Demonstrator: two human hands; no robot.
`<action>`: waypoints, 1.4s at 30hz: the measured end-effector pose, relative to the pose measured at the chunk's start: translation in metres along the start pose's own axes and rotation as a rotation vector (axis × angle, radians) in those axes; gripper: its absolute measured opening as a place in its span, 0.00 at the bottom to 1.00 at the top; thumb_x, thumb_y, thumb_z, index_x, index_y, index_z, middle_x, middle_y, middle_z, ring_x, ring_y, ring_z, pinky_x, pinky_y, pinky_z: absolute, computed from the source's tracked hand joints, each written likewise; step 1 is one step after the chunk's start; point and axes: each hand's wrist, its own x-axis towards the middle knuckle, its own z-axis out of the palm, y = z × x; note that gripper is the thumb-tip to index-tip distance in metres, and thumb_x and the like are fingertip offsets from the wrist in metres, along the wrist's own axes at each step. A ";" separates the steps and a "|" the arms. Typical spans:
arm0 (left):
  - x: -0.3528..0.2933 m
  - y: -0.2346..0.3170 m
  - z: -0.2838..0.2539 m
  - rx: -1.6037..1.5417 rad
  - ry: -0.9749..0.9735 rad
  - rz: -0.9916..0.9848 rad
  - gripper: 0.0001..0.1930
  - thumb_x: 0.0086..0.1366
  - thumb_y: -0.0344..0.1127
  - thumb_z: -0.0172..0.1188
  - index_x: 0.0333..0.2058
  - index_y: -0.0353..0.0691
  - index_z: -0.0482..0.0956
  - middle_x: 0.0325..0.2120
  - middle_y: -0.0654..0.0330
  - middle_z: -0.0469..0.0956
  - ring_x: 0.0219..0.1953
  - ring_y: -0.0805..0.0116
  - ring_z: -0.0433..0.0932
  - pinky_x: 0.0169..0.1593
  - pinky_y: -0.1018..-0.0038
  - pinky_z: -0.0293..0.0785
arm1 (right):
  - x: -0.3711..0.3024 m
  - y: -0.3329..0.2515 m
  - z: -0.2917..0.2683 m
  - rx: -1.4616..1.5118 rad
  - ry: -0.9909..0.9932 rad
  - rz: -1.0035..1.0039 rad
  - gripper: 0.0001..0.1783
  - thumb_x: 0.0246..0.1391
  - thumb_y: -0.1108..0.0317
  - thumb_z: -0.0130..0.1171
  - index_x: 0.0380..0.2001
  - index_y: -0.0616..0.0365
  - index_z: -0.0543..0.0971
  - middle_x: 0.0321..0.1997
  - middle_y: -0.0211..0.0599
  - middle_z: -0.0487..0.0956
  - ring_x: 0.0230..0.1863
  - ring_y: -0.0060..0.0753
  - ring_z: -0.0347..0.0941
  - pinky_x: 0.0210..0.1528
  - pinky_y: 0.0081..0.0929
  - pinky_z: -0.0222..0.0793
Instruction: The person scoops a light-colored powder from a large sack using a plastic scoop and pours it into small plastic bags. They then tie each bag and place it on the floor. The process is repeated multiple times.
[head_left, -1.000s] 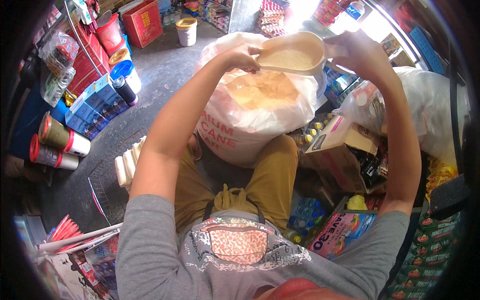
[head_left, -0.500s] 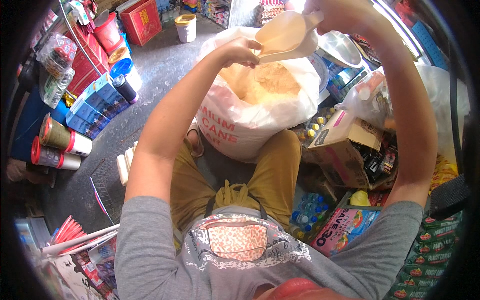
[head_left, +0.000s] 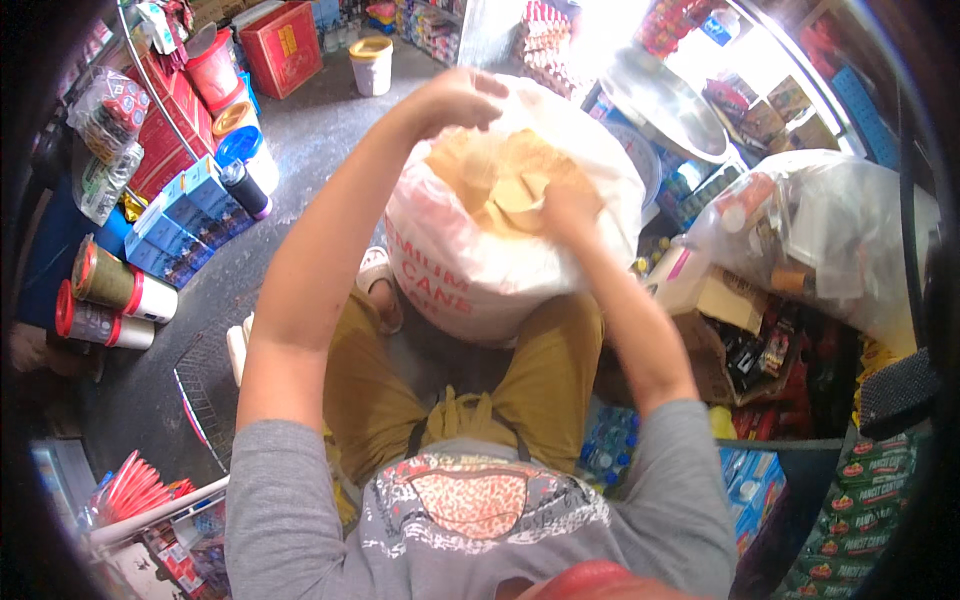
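A large white sack [head_left: 500, 290] with red print stands between my knees, its mouth wide, filled with fine light-brown grains [head_left: 455, 165] that look like sugar. My right hand [head_left: 570, 207], smeared by motion, is down inside the sack's mouth, closed on a cream plastic scoop [head_left: 515, 193]. The scoop's bowl lies in the grains and blends with their colour. Over the far left rim of the sack hangs my left hand [head_left: 460, 102]. Its fingers are bent but apart, and I see nothing held in them.
A metal pan [head_left: 665, 105] on a scale stands beyond the sack at right. Nearer are a clear plastic bag [head_left: 810, 235] and an opened carton [head_left: 725, 310] of packets. Tubs [head_left: 125, 285] and blue boxes [head_left: 185, 220] line the left; a wire rack [head_left: 205, 385] lies nearby.
My right hand has brought the scoop down from above the sack into the grains. My left hand has shifted up and left, away from the scoop's edge.
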 end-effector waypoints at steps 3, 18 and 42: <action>-0.013 0.013 -0.009 0.026 0.101 0.030 0.27 0.47 0.26 0.56 0.50 0.31 0.73 0.29 0.58 0.77 0.23 0.75 0.73 0.30 0.79 0.70 | 0.000 0.023 -0.041 0.220 -0.158 -0.032 0.11 0.51 0.67 0.53 0.32 0.57 0.83 0.34 0.43 0.82 0.36 0.40 0.80 0.36 0.37 0.74; -0.032 -0.021 -0.006 -0.251 0.073 -0.059 0.31 0.48 0.20 0.56 0.55 0.28 0.66 0.42 0.44 0.75 0.31 0.67 0.79 0.39 0.76 0.76 | -0.050 0.085 -0.089 0.572 0.074 0.028 0.29 0.48 0.57 0.63 0.49 0.68 0.74 0.33 0.43 0.82 0.29 0.29 0.77 0.35 0.26 0.72; -0.015 -0.005 0.014 -0.230 0.024 -0.023 0.39 0.44 0.23 0.62 0.58 0.28 0.61 0.52 0.46 0.65 0.47 0.62 0.74 0.48 0.73 0.73 | -0.012 0.070 -0.280 0.018 0.183 -0.369 0.23 0.38 0.74 0.68 0.42 0.55 0.80 0.39 0.39 0.79 0.41 0.35 0.75 0.46 0.29 0.70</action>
